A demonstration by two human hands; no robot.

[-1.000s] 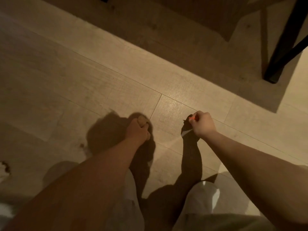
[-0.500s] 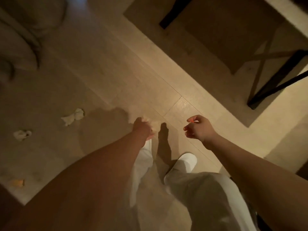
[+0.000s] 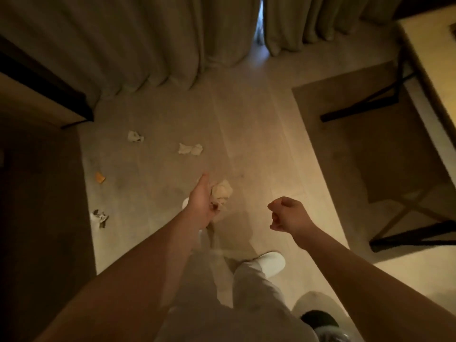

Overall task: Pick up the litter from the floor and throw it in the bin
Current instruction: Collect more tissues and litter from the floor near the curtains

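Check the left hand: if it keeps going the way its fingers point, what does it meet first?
Likely the twisted tissue on the floor. The left hand, closed on a crumpled paper wad, points up-frame toward it, with bare floor between. Depth is unclear; the hand may pass above it.

You stand on a pale wood-plank floor (image 3: 259,149). On it ahead of you lie a crumpled white tissue (image 3: 135,136), a second crumpled tissue (image 3: 190,148), a small orange scrap (image 3: 100,178) and a torn white wrapper (image 3: 99,217), all well apart. Your white slipper (image 3: 269,262) rests on the planks. Curtains (image 3: 138,45) reach the floor at the far end.
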